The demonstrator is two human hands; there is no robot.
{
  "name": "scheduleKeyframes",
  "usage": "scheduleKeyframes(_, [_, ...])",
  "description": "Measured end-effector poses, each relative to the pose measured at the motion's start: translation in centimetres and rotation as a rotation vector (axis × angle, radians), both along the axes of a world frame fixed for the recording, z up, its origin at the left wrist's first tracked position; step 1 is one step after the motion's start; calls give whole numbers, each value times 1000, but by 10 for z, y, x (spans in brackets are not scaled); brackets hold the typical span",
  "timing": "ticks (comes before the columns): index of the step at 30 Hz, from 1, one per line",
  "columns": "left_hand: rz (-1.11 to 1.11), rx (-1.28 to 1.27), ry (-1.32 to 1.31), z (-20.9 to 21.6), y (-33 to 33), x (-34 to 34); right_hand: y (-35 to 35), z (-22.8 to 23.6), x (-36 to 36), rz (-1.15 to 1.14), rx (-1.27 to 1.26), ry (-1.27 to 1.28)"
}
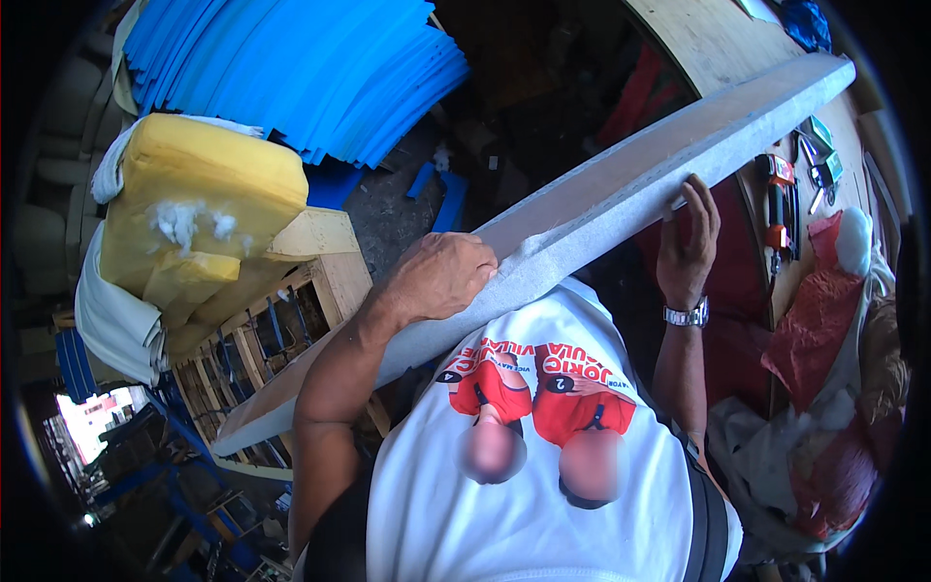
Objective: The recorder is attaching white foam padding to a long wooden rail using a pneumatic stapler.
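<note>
A long board (606,175) lies slantwise across my lap, its far right end resting over a wooden table. Pale grey fabric (572,254) wraps its edges, while a brownish strip of the inner face shows between. My left hand (441,276) is closed over the board's upper edge near its middle, the fingertips pressing on the fabric. Farther right, my right hand (690,238) is at the near edge, fingers bent upward against the covered side. A small pale bit shows between its thumb and fingers; what it is I cannot make out.
Stacked blue foam sheets (301,73) stand at the back left. Before them, a yellow foam cushion (208,184) sits on a wooden frame (330,252). A red and black tool (779,204) lies on the wooden table (732,39). Red and white cloth (819,320) hangs at right.
</note>
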State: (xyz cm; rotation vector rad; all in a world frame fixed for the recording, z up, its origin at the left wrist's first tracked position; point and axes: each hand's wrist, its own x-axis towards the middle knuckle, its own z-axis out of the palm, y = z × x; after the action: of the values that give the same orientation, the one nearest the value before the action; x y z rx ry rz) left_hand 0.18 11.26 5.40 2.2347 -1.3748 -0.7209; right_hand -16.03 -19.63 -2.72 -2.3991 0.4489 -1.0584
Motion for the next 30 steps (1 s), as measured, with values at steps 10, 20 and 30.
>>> scheduleKeyframes(10, [-99,44,-469,35,-11,-35,33,-8,-43,-68,148,97])
scheduleKeyframes(20, [707,-211,443,-36,63,-1,94,-22,-42,145,847,35])
scheduleKeyframes(30, [159,-183,177,-6,6,-2,106,7,-42,254,1212,-40])
